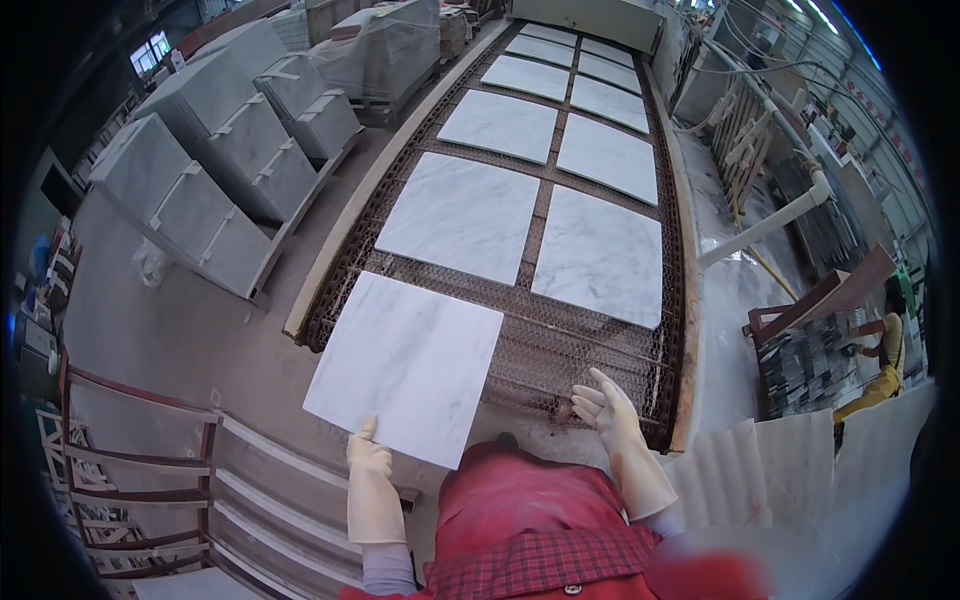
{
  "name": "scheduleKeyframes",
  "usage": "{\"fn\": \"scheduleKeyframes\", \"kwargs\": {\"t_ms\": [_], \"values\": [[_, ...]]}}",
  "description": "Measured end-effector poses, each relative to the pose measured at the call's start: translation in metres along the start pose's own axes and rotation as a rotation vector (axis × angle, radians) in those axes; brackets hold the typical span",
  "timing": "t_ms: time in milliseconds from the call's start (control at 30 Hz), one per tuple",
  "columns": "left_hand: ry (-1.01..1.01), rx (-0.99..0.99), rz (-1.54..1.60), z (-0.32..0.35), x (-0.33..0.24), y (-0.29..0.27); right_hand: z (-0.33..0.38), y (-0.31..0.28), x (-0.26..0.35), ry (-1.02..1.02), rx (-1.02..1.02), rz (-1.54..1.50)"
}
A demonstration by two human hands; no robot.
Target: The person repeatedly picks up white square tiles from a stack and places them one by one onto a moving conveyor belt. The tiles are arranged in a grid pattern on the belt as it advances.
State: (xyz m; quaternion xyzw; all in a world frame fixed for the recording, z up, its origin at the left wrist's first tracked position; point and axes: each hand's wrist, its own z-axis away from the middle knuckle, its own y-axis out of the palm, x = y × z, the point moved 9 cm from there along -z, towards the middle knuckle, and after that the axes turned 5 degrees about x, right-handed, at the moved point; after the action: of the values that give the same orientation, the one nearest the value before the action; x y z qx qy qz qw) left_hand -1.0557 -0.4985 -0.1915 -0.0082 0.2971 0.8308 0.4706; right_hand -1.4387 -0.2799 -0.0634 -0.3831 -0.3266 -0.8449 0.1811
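A square white marble tile [405, 365] with grey veining overhangs the near left end of the conveyor [560, 358]. My left hand [370, 462], in a cream rubber glove, grips the tile's near edge; the thumb lies on top and the other fingers are hidden beneath. To the right, my right hand [610, 412], gloved alike, is raised near the conveyor's end with its fingers stretched out and nothing in it. Just past the held tile, another marble tile [462, 217] lies on the left row, and a tile [600, 255] lies on the right row.
More tiles [500, 125] run in two rows toward a machine housing [590, 22] at the far end. Stacked stone slabs [200, 200] stand on the left. A metal rack [140, 460] is at lower left. On the right, a person [880, 355] is beside a slab-filled frame [815, 360].
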Motion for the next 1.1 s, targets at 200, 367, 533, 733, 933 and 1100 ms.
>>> {"fn": "scheduleKeyframes", "kwargs": {"t_ms": [200,367,533,733,933,1100], "values": [[0.042,0.082,0.039,-0.004,-0.003,-0.026,0.001,0.017,-0.032,0.071,0.088,0.024],[0.016,0.061,0.101,-0.029,0.003,-0.041,0.007,0.054,-0.045,0.119,0.177,0.108],[0.251,0.011,0.094,-0.004,0.002,-0.015,0.021,0.054,-0.059,0.148,0.199,0.206],[0.228,0.085,0.248,-0.015,0.007,-0.008,0.038,0.036,-0.053,0.144,0.061,0.204],[0.204,0.11,0.363,-0.016,0.016,0.0,0.037,0.029,-0.067,0.15,0.08,0.205],[0.265,0.093,0.326,-0.028,0.016,-0.002,0.042,0.033,-0.075,0.174,0.096,0.245]]}}
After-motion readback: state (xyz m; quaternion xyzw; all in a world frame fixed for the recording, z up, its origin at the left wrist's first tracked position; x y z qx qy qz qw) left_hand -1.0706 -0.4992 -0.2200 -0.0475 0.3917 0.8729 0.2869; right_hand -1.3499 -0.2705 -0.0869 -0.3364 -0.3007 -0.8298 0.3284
